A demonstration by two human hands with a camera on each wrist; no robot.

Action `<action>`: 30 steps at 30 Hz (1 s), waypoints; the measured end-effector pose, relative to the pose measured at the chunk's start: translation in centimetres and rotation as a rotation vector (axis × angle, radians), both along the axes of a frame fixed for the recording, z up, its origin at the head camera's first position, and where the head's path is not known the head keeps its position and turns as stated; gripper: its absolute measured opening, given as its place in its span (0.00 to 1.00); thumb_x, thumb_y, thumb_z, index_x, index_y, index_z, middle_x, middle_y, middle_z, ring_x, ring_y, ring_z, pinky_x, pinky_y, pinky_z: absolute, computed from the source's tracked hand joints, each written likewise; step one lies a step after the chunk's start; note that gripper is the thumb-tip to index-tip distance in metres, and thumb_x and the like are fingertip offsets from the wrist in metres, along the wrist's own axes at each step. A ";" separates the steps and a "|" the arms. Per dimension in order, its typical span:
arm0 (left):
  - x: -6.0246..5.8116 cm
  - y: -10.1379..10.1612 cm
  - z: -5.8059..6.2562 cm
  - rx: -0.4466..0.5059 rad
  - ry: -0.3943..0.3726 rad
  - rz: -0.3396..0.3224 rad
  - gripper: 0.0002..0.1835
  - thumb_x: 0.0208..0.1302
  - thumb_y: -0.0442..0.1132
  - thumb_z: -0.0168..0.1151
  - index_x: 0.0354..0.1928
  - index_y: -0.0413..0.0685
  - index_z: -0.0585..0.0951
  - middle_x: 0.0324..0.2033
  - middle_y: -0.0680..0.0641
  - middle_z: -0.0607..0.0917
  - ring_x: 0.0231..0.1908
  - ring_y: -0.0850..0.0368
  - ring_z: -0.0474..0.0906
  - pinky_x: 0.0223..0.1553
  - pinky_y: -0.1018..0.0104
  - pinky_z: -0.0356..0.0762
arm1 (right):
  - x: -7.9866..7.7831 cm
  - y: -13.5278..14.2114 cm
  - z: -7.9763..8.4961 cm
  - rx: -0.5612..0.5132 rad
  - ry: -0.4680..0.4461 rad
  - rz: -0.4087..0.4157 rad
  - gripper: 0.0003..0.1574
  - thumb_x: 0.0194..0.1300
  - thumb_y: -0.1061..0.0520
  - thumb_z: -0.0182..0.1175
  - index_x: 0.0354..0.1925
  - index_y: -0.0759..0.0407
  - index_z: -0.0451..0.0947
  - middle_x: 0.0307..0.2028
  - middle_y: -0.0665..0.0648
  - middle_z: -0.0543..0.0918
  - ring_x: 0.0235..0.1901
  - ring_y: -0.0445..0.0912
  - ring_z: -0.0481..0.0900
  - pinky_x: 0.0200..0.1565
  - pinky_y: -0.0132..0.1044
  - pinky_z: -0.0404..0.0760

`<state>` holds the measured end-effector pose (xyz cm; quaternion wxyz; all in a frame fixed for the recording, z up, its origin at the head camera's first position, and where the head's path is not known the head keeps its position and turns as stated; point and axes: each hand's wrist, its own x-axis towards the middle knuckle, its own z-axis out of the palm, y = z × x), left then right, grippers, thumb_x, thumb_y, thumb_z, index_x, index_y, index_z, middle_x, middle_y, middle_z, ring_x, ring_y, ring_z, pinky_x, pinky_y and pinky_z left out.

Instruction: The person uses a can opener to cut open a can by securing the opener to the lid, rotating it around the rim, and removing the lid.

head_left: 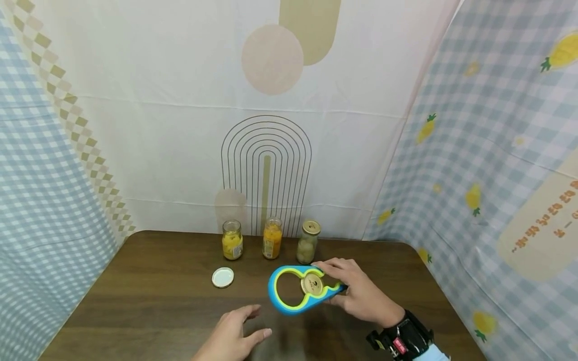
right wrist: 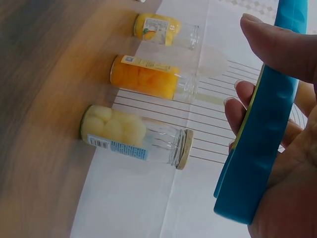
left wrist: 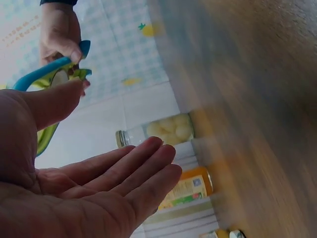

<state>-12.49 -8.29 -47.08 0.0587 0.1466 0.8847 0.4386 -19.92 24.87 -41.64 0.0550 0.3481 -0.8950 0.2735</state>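
Observation:
My right hand (head_left: 356, 291) grips a blue and lime-green jar opener (head_left: 276, 301) by its handle end, above the table. A gold lid (head_left: 312, 284) sits between the opener's lime-green inner edges. Low at the front, my left hand (head_left: 232, 333) is held with fingers extended and thumb apart; the left wrist view shows its palm holding nothing. Behind the opener stands a jar of pale round fruit (right wrist: 114, 129) with a gold lid on it. Left of it are a lidless jar of orange fruit (head_left: 272, 240) and a lidless jar of yellow fruit (head_left: 232, 243).
A white lid (head_left: 223, 277) lies on the brown table (head_left: 171, 311) in front of the yellow fruit jar. A pale patterned cloth (head_left: 180, 150) hangs behind the table's back edge. Blue checked cloths hang at both sides.

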 end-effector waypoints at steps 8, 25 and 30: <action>-1.6 1.8 -0.5 0.464 -0.230 -0.132 0.27 0.84 0.47 0.54 0.68 0.29 0.77 0.60 0.35 0.87 0.61 0.39 0.86 0.62 0.46 0.85 | 0.0 -0.6 0.4 -0.005 -0.005 -0.004 0.51 0.59 0.48 0.81 0.76 0.31 0.71 0.66 0.36 0.80 0.64 0.41 0.75 0.61 0.51 0.74; -4.7 6.3 1.1 1.330 -0.731 -0.606 0.36 0.86 0.57 0.42 0.85 0.46 0.54 0.79 0.49 0.71 0.77 0.58 0.72 0.82 0.59 0.65 | 0.5 -2.1 1.4 -0.022 -0.003 0.055 0.52 0.61 0.52 0.79 0.77 0.29 0.68 0.66 0.38 0.79 0.64 0.42 0.74 0.62 0.51 0.75; -4.7 6.9 0.9 1.383 -0.727 -0.584 0.34 0.87 0.54 0.45 0.84 0.47 0.56 0.80 0.48 0.70 0.77 0.56 0.71 0.81 0.59 0.66 | 0.5 -2.2 1.6 -0.017 0.004 0.057 0.51 0.62 0.52 0.79 0.77 0.31 0.69 0.66 0.39 0.79 0.64 0.42 0.74 0.61 0.50 0.75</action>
